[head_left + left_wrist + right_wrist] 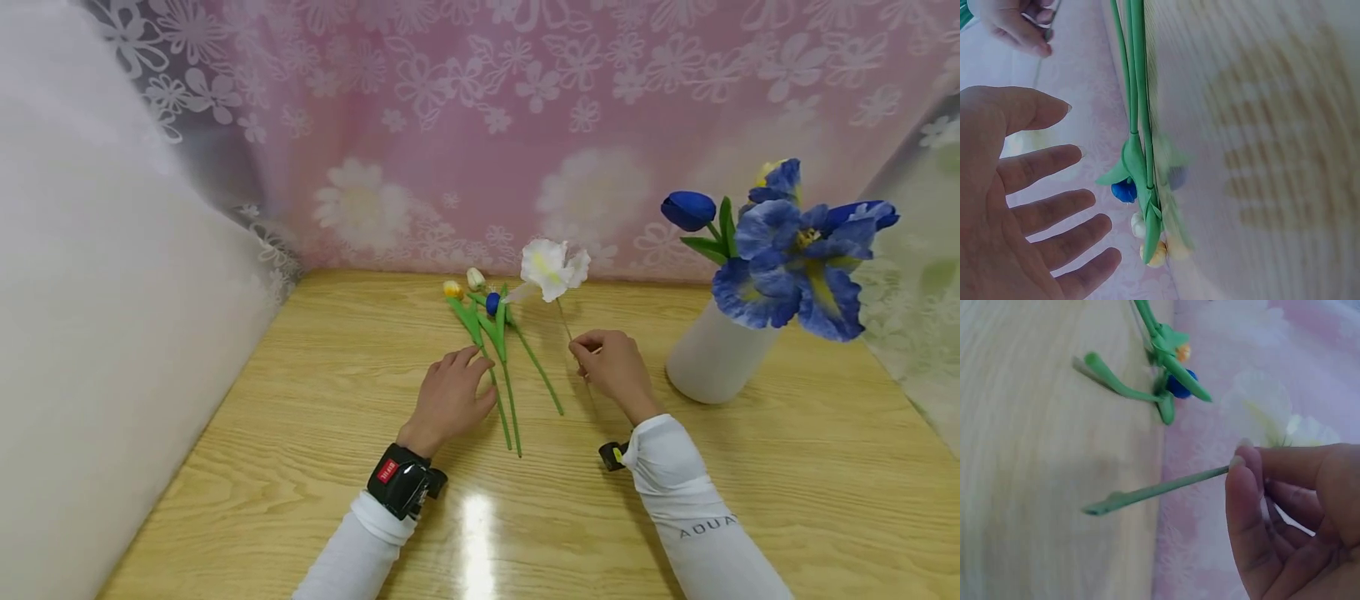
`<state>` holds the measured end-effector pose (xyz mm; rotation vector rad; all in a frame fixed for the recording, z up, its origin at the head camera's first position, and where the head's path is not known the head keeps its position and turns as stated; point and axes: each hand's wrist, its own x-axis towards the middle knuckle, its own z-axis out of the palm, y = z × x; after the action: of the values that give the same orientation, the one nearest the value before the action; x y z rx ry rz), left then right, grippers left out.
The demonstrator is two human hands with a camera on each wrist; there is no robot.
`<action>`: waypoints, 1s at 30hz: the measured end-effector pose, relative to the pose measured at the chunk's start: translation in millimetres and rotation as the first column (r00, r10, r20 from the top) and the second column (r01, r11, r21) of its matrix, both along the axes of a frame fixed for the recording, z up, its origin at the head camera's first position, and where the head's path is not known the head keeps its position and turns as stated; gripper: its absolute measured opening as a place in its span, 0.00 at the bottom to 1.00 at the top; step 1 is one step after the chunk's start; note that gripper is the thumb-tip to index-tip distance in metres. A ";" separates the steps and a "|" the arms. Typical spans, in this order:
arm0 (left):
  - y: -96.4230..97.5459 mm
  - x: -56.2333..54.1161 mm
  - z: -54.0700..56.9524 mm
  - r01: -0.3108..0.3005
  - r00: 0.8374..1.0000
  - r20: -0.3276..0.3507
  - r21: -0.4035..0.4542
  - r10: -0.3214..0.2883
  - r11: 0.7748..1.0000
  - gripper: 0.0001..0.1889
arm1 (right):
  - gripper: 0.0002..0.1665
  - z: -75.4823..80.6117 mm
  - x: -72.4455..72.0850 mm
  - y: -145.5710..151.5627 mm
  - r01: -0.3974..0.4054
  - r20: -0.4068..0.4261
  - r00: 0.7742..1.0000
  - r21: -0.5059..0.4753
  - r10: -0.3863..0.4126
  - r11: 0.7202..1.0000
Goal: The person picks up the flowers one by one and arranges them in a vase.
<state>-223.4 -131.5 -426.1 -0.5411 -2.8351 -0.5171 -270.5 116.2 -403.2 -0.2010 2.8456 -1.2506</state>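
Above a wood-grain counter (pixel 300 417), a white artificial iris (pixel 551 268) with a yellow throat is held at a lean in a person's right hand (pixel 617 371). Just left of its bloom lie a yellow tulip (pixel 452 289), a white tulip (pixel 476 278) and a small blue tulip (pixel 492 304), their stems close together. The likeliest trouble is the single grip on a thin stem (pixel 1160 487): if it loosens, the broad bloom could twist or droop. A wide swing rightward might bump the white vase (pixel 708 358), top-heavy with a large blue iris (pixel 806 242). The right thumb and index finger pinch the stem, its end jutting out below. The left hand (pixel 448 398) has its fingers (pixel 1054 207) spread wide, holding nothing, near the tulip stems but apparently not touching them.
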 end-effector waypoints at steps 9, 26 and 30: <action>6.6 -1.3 -0.7 0.017 1.000 -0.012 0.013 -0.017 1.000 0.17 | 0.14 38.0 19.7 20.0 0.093 -0.415 0.908 0.072 -0.055 0.993; 19.7 -2.9 2.5 0.063 0.998 -0.010 0.048 -0.062 0.997 0.17 | 0.08 103.6 44.1 71.8 0.126 -0.802 0.561 -0.164 -0.207 0.978; 20.0 -3.6 0.3 0.068 0.998 -0.022 0.039 -0.067 0.997 0.17 | 0.08 110.9 42.1 86.6 0.106 -0.830 0.502 -0.219 -0.243 0.970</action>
<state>-227.0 -111.5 -425.8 -0.6329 -2.7889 -0.5760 -228.4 202.8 -292.3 -0.7589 3.6554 -1.7961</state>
